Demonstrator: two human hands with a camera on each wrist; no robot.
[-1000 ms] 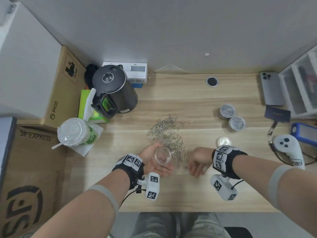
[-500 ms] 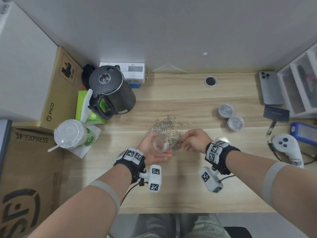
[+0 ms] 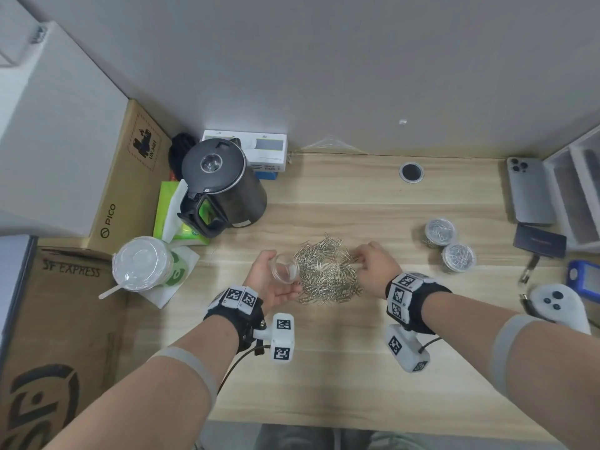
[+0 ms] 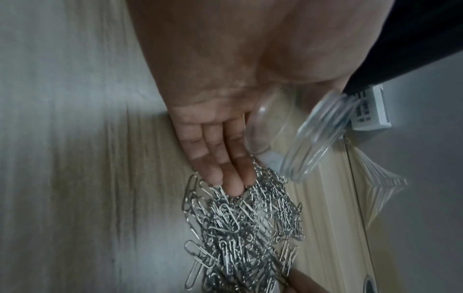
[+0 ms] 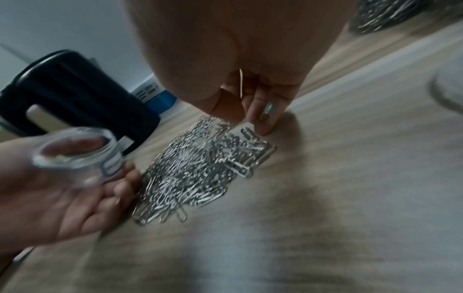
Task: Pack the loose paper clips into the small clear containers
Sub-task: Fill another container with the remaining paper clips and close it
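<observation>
A pile of silver paper clips (image 3: 328, 271) lies mid-desk. My left hand (image 3: 276, 289) holds an empty small clear container (image 3: 285, 267) at the pile's left edge, tilted with its mouth toward the clips. In the left wrist view the container (image 4: 295, 138) lies against the palm, and three straight fingers (image 4: 225, 174) touch the pile (image 4: 240, 228). My right hand (image 3: 363, 259) is at the pile's far right edge. Its curled fingertips (image 5: 263, 119) pinch into the clips (image 5: 200, 168), with wire showing between the fingers. Two containers filled with clips (image 3: 440, 230) (image 3: 459, 257) stand to the right.
A black kettle (image 3: 220, 186), a tissue pack (image 3: 172, 216) and a lidded cup (image 3: 143, 264) crowd the left. On the right are a phone (image 3: 529, 193), a white controller (image 3: 558, 303) and clear drawers (image 3: 578, 190). Cardboard boxes (image 3: 65, 319) flank the desk's left side.
My right hand has moved from near the front of the desk to the far right edge of the pile. My left hand has carried the container forward to the pile's left edge.
</observation>
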